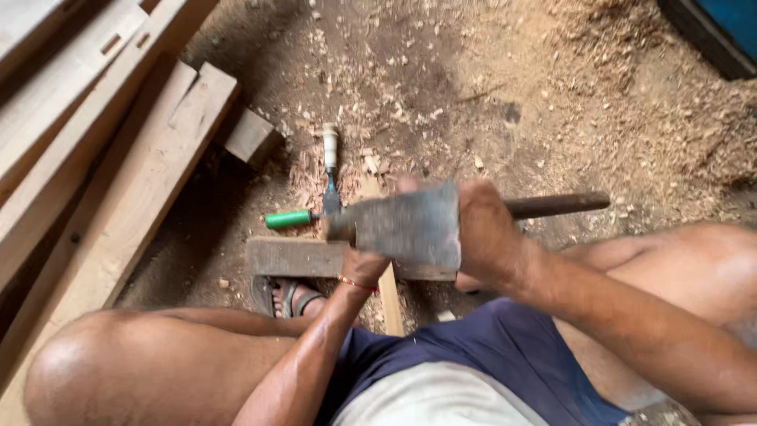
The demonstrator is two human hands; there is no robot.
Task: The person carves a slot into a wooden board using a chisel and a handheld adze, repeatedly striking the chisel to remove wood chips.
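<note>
Right hand (493, 237) clamped on mallet (410, 227), head raised over the work. Left hand (364, 268) below it, grip hidden, cannot tell on what. Plank (292, 257) flat on the floor (489, 95), foot (288, 298) beside it. Two chisels (293, 218) within reach.

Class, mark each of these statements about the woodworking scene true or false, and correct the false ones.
1. The right hand grips a wide grey blade with a dark handle. True.
2. A green-handled tool lies on the ground. True.
3. The ground is swept clean. False: wood chips and sawdust cover it.
4. The planks are stacked on the right. False: they lie on the left.
5. A sandalled foot shows beside a flat wooden block. True.
</note>
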